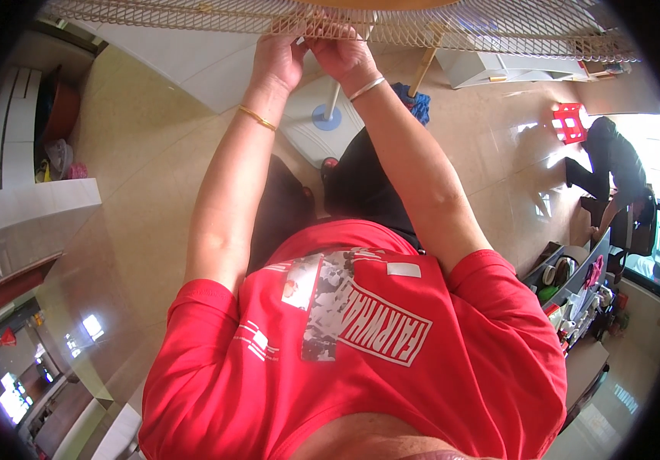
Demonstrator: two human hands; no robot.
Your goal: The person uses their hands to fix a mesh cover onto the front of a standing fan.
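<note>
Both of my arms reach up to a pale wire guard (452, 34), which spans the top of the view and looks like a fan's grille. My left hand (280, 60), below a gold bangle, has its fingers bent at the guard's near rim. Right beside it my right hand (340, 55), with a silver bangle at the wrist, pinches the same rim. The wires partly cover the fingertips of both hands. A small white bit between the hands is too small to make out. Beneath them stands a white base (293, 121) with a blue disc (327, 117) and an upright pole.
A blue mop head (415, 103) lies just right of the base. White cabinets (491, 67) stand behind it. At the far right a person (622, 157) bends over near a red plastic stool (567, 123) and a cluttered desk (575, 272). A pale ledge (39, 201) juts out at left.
</note>
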